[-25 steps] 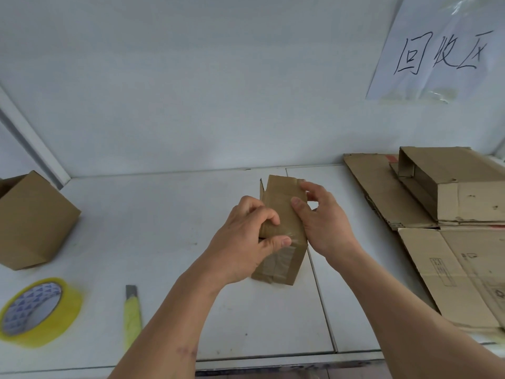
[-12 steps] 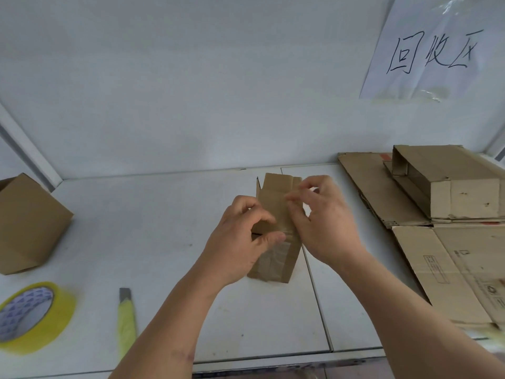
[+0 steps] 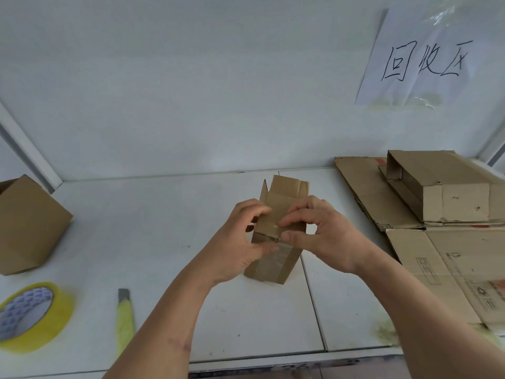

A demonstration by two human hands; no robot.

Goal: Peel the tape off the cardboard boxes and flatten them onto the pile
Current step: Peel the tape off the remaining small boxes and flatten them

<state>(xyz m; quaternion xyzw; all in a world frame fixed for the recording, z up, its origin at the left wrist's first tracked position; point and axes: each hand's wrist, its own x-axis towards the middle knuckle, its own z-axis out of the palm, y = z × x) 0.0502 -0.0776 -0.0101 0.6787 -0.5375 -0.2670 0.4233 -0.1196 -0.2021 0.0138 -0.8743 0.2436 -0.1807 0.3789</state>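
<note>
A small brown cardboard box (image 3: 281,198) stands at the middle of the white table, its top flaps up and clear tape across its near face. My left hand (image 3: 240,242) grips the box's left side with curled fingers. My right hand (image 3: 314,231) pinches at the taped seam on the box's near edge with thumb and forefinger. The pile of flattened cardboard (image 3: 448,263) lies at the right side of the table. On its far part sits a half-collapsed box (image 3: 448,187).
Another closed cardboard box (image 3: 27,225) stands at the left edge. A roll of yellow tape (image 3: 30,315) and a yellow utility knife (image 3: 124,318) lie at the front left. A paper sign (image 3: 420,58) hangs on the back wall.
My right hand moved from the box's right side onto the taped seam at the near edge. My left hand stayed on the box's left side. The view shifted slightly.
</note>
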